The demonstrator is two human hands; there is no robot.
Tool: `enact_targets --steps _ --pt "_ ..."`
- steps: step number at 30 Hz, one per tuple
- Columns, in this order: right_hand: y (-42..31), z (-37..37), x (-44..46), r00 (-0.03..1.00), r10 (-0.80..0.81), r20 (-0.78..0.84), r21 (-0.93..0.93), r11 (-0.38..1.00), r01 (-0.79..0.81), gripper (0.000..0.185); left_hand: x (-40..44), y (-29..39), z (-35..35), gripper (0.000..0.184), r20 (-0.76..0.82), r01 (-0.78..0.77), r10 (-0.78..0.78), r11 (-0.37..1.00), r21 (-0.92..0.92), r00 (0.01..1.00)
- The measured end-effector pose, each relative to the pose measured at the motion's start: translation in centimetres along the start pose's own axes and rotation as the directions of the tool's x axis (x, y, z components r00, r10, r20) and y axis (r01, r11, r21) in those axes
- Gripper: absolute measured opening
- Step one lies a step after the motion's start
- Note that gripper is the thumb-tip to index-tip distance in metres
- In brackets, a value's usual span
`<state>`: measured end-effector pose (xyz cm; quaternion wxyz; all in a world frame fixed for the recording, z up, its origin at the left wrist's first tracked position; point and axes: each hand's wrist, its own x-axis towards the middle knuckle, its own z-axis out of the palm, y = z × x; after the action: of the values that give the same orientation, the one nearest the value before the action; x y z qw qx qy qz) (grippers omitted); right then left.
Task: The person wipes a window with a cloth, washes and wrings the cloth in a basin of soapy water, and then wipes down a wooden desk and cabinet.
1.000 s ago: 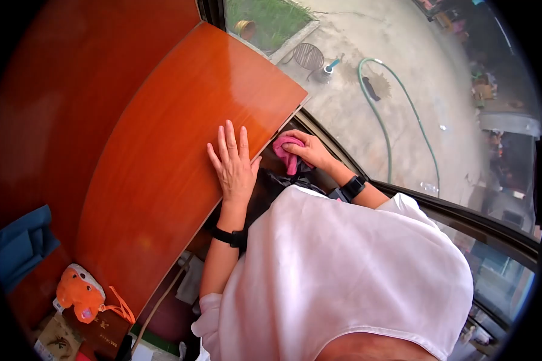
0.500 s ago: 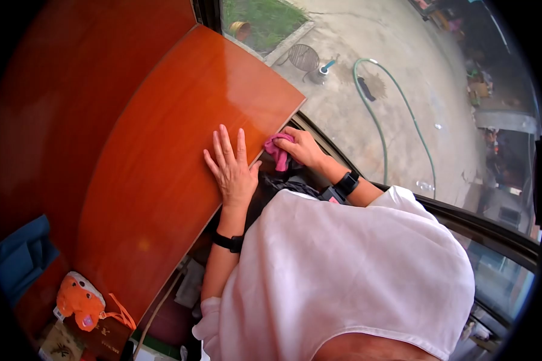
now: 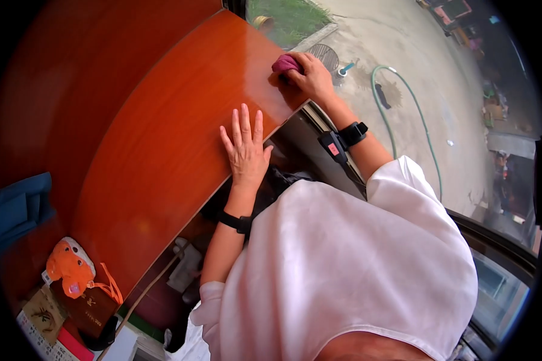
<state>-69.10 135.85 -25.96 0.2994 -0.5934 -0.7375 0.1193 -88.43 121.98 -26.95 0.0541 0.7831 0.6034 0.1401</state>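
Observation:
My right hand is closed around a bunched magenta cloth near the far right corner of a glossy reddish-brown wooden desktop. The cloth rests on the surface, and its reflection shows below it. On the same desktop, close to the front edge, my left hand lies flat with its fingers spread, holding nothing. Both wrists wear black bands.
An orange plush pouch and a brown box or book are at the lower left, with a folded blue cloth above. Beyond the window frame, a green hose lies on concrete.
My right hand has moved from the desktop's front edge up and onto its far right corner, carrying the cloth. My left hand remains flat; the whole view has shifted slightly.

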Motion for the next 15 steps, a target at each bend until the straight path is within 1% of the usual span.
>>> enact_targets --steps 1,2,3,4,5,6,8,10,12,13,14,15 --pt "-0.9 1.6 -0.1 0.999 -0.033 0.023 -0.039 0.999 0.034 0.037 -0.3 0.2 -0.3 0.096 -0.006 0.016 -0.017 1.000 -0.015 1.000" --pt "-1.9 3.5 -0.4 0.985 -0.170 0.030 -0.079 0.982 0.172 0.038 -0.9 -0.1 -0.8 0.096 -0.007 0.029 -0.029 1.000 -0.009 1.000" --pt "-4.5 4.8 -1.3 0.969 -0.231 0.089 -0.073 0.969 0.237 0.038 -1.7 -0.7 -1.4 0.095 -0.044 0.091 -0.092 0.995 -0.033 0.995" --pt "-7.1 5.8 -2.3 0.926 -0.322 0.197 -0.006 0.944 0.330 0.037 -2.6 -1.5 -2.2 0.094 -0.080 0.150 -0.154 0.987 -0.058 0.985" --pt "-9.1 7.2 -3.3 0.849 -0.476 0.227 0.116 0.879 0.462 0.037 -3.7 -2.5 -3.2 0.092 -0.131 0.217 -0.219 0.976 -0.028 0.967" --pt "-11.0 7.4 -4.1 0.745 -0.580 0.328 0.223 0.814 0.536 0.036 -4.9 -3.9 -4.3 0.088 -0.194 0.282 -0.278 0.959 -0.008 0.941" --pt "-11.3 8.2 -4.1 0.609 -0.693 0.386 0.240 0.713 0.659 0.035 -8.6 -7.2 -6.7 0.081 -0.281 0.428 -0.394 0.901 0.071 0.875" --pt "-8.3 7.5 -0.5 0.694 -0.649 0.312 0.147 0.754 0.640 0.037 -13.7 -10.0 -8.9 0.078 -0.349 0.569 -0.508 0.817 0.096 0.788" --pt "-2.7 7.5 5.0 0.837 -0.517 0.180 -0.115 0.834 0.540 0.038 -19.6 -11.3 -10.4 0.072 -0.388 0.715 -0.631 0.689 0.116 0.671" --pt "0.3 8.2 7.1 0.909 -0.405 0.102 -0.206 0.885 0.417 0.037 -22.6 -11.5 -10.6 0.071 -0.426 0.759 -0.656 0.639 0.127 0.623" --pt "3.4 10.2 9.1 0.951 -0.304 0.053 -0.337 0.891 0.304 0.036 -25.0 -11.0 -10.9 0.068 -0.449 0.803 -0.687 0.582 0.131 0.571" --pt "2.9 10.7 10.1 0.987 -0.125 0.101 -0.270 0.951 0.148 0.038 -27.3 -10.8 -10.8 0.066 -0.474 0.826 -0.694 0.543 0.149 0.542"
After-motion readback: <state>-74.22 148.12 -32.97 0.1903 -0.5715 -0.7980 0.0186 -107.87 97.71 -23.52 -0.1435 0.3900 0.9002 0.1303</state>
